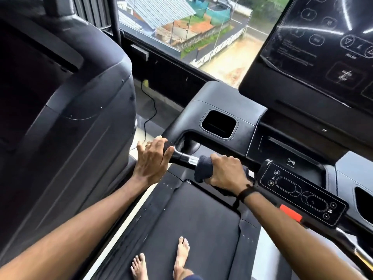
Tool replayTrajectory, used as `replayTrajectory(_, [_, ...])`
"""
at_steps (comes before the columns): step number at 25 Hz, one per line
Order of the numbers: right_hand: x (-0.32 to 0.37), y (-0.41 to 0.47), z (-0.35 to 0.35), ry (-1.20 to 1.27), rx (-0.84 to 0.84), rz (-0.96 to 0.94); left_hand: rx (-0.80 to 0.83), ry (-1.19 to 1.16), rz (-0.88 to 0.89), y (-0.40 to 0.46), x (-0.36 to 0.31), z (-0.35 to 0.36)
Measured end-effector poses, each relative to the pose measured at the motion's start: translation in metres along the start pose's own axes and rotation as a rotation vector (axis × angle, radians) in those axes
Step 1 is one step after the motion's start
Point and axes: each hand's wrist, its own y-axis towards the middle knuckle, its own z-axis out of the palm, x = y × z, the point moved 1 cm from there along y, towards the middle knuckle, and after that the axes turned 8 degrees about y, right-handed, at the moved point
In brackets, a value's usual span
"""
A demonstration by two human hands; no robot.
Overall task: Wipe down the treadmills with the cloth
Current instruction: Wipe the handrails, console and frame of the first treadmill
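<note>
The right hand (pixel 227 171) has its fingers curled over a dark cloth (pixel 202 168), wrapping it around the handlebar (pixel 184 158); the left hand (pixel 153 158) lies on the same bar just beside it, fingers fairly straight and only loosely bent over the grip, a ring on one finger. The bar's long axis runs from upper left to lower right, so the cloth can slide either way along it; toward the left hand sits a bare silver section, touching the cloth's edge, and that hand would have to lift for the wipe to carry on leftward, I judge. The right hand is the only one on the cloth. Beyond it the control panel (pixel 302 193) shows arrows, plus and minus signs; the big screen (pixel 327 43) carries small white text, too blurred to read. Bare feet stand on the belt (pixel 197 219); another treadmill (pixel 66 98) stands to the left.
</note>
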Motion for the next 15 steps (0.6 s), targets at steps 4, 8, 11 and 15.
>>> replayTrajectory(4, [0.002, 0.044, -0.022, 0.390, 0.500, 0.111, -0.013, -0.010, -0.007, 0.004, -0.001, 0.000])
replayTrajectory(8, [0.047, 0.037, 0.011, 0.057, 0.029, -0.103, -0.044, 0.004, -0.065, 0.004, -0.003, 0.001])
replayTrajectory(11, [0.059, 0.065, 0.004, 0.239, 0.179, -0.078, -0.052, 0.037, -0.090, 0.006, -0.003, 0.000])
replayTrajectory(15, [0.052, 0.094, 0.000, 0.534, 0.571, 0.041, -0.063, 0.130, -0.083, 0.003, -0.005, 0.000])
